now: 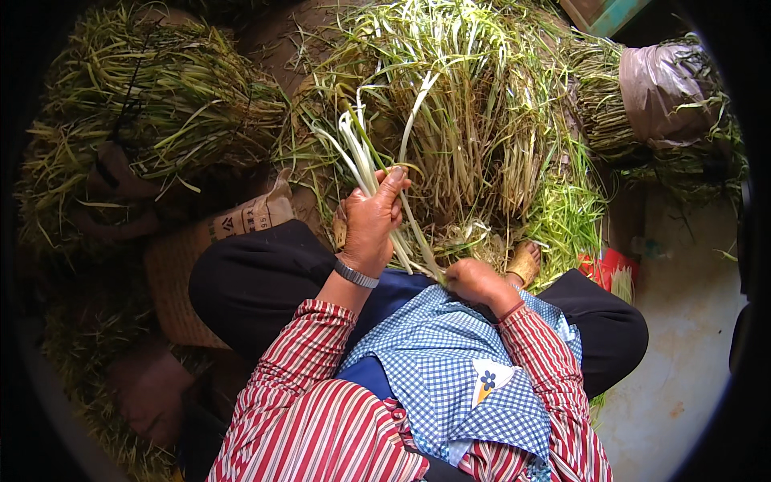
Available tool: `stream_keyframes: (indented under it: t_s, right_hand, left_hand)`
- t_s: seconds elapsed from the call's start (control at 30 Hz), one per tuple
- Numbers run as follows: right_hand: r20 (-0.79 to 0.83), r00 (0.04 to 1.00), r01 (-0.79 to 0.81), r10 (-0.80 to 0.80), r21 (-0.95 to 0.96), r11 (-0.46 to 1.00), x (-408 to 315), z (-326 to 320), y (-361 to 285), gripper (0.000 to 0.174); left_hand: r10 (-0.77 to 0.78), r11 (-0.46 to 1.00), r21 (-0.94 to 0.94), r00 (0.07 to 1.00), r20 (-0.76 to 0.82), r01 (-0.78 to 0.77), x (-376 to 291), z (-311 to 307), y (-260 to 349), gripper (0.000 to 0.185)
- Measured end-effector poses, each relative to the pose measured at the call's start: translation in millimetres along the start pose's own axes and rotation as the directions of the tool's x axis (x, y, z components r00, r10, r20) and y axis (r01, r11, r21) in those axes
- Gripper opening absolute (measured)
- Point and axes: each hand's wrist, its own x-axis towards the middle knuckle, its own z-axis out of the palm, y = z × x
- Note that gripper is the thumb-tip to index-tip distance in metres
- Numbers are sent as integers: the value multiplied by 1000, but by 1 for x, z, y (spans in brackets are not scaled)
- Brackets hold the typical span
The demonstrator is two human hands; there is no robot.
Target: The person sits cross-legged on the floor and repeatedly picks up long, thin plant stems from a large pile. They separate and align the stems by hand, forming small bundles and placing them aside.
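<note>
My left hand (pixel 380 211) grips a small bunch of pale, peeled-looking stalks (pixel 359 150) of a chive- or scallion-like vegetable, thumb on top. Their white ends stick out below the fist. One longer stalk (pixel 415 224) runs from beside the left thumb down to my right hand (pixel 482 282), whose curled fingers close on its lower end; the fingertips are hidden. Right in front lies a big heap of the same vegetable (pixel 470 120), green leaves at the far side and pale stems towards me. A blue checked apron (pixel 433 355) covers my lap beneath the hands.
More bundled stalks (pixel 199 114) lie at left, and another bundle wrapped in plastic (pixel 668 96) at right. A printed sack (pixel 181 283) is by my left knee. Cut green leaves (pixel 563 223) and a red object (pixel 611 268) are near my right foot (pixel 525 263).
</note>
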Motion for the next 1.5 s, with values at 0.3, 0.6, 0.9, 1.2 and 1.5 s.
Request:
stream_keyframes:
  t_s: [0.3,0.6,0.9,1.2,1.5]
  right_hand:
    - [-712,701,463,40,496,735,22,-112,-72,21]
    - [-496,832,489,247,867,93,18,-129,-68,23]
    - [-719,604,790,344,598,-134,-20,-182,4,19]
    - [-761,566,811,317,582,-51,-28,-188,-14,16]
    - [-633,736,661,241,749,-50,4,-171,-43,19]
  left_hand:
    - [-88,988,131,993,77,77,-10,8,-14,18]
    - [82,910,405,996,26,-86,6,-8,-39,18]
    - [211,819,544,978,7,-181,28,-38,-57,24]
    - [23,970,244,999,-29,-15,21,-36,-19,42]
    - [54,932,349,989,139,-100,-4,14,-1,30]
